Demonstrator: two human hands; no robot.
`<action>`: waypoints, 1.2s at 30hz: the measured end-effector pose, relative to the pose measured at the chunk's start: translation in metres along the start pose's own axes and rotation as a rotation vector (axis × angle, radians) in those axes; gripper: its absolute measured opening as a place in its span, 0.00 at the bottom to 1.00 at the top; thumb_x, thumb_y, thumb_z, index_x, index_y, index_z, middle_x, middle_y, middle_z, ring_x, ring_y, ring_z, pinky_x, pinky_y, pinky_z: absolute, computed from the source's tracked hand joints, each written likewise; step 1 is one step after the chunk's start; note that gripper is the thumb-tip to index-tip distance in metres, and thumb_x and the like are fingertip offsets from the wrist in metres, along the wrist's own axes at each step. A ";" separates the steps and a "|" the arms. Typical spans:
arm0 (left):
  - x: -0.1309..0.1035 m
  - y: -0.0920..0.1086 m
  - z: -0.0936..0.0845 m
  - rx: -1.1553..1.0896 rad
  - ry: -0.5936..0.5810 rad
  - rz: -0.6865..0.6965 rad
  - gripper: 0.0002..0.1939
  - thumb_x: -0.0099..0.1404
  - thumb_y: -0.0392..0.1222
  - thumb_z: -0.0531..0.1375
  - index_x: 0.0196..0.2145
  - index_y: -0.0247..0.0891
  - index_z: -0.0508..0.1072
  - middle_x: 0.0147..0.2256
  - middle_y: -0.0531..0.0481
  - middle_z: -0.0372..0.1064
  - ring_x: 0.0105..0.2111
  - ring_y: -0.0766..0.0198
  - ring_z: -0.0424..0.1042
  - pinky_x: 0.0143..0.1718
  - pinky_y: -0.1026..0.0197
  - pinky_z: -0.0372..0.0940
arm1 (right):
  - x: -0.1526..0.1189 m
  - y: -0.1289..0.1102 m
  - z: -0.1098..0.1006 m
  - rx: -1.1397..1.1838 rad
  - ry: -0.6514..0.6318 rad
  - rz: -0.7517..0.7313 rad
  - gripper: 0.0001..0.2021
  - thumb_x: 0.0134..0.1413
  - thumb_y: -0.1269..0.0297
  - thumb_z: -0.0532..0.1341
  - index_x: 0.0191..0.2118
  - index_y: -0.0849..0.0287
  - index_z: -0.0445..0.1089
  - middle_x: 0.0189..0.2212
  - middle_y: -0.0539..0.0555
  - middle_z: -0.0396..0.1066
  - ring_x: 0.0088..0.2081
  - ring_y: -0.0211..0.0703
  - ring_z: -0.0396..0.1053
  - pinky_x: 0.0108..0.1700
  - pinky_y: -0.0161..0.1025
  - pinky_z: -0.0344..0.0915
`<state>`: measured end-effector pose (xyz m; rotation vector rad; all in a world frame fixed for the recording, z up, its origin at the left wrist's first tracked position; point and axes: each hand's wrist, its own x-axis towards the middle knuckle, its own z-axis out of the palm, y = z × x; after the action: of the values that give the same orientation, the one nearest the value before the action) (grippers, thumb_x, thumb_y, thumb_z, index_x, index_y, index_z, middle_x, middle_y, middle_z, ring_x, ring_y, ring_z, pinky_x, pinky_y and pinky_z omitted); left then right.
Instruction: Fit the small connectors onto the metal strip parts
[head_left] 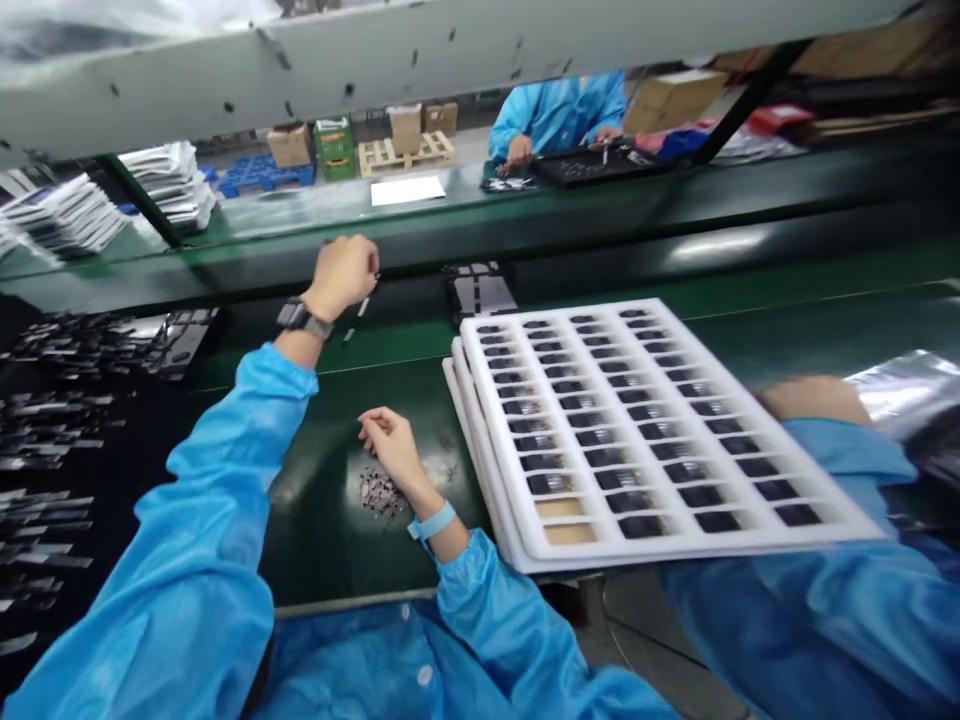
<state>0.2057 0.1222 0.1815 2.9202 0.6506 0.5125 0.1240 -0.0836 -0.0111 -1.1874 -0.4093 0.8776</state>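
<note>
My left hand (345, 275), with a watch on its wrist, is raised over the far part of the green bench. Its fingers are closed, and a thin black-and-white strip (364, 305) appears to hang from them. Lower down, my right hand (390, 442), with a blue band at the wrist, hovers just above a pile of tiny parts (381, 493). Its thumb and fingertips are pinched together; whatever may be between them is too small to see.
Stacked white foam trays (525, 500) with rows of black parts stand at the right. Many thin strips (52, 430) lie on a black surface at left. A co-worker's sleeve (840, 450) reaches behind the trays. Another person (559, 120) sits opposite. A shelf beam (420, 60) crosses above.
</note>
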 end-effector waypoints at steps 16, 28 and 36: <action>0.084 0.105 0.236 -0.110 -0.204 0.401 0.07 0.70 0.35 0.60 0.39 0.33 0.80 0.44 0.35 0.80 0.46 0.50 0.76 0.63 0.46 0.56 | 0.023 0.014 -0.015 0.160 0.094 -0.025 0.04 0.51 0.62 0.63 0.30 0.56 0.71 0.22 0.47 0.69 0.24 0.39 0.65 0.27 0.35 0.61; 0.042 0.079 0.201 -0.234 -0.013 0.305 0.12 0.75 0.38 0.58 0.48 0.32 0.81 0.54 0.35 0.79 0.57 0.50 0.73 0.65 0.49 0.58 | 0.021 0.009 -0.019 0.073 0.104 0.007 0.09 0.50 0.57 0.66 0.31 0.58 0.73 0.20 0.49 0.71 0.20 0.37 0.63 0.23 0.34 0.60; -0.031 0.062 0.116 -0.605 0.515 -0.078 0.12 0.76 0.40 0.59 0.33 0.39 0.76 0.39 0.45 0.81 0.42 0.59 0.77 0.51 0.55 0.69 | 0.018 0.008 -0.029 -0.010 0.186 -0.063 0.18 0.47 0.48 0.71 0.34 0.60 0.78 0.20 0.50 0.73 0.20 0.37 0.66 0.21 0.33 0.61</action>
<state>0.2436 0.0493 0.0742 2.1910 0.5280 1.2236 0.1524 -0.0872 -0.0321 -1.2474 -0.2987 0.7040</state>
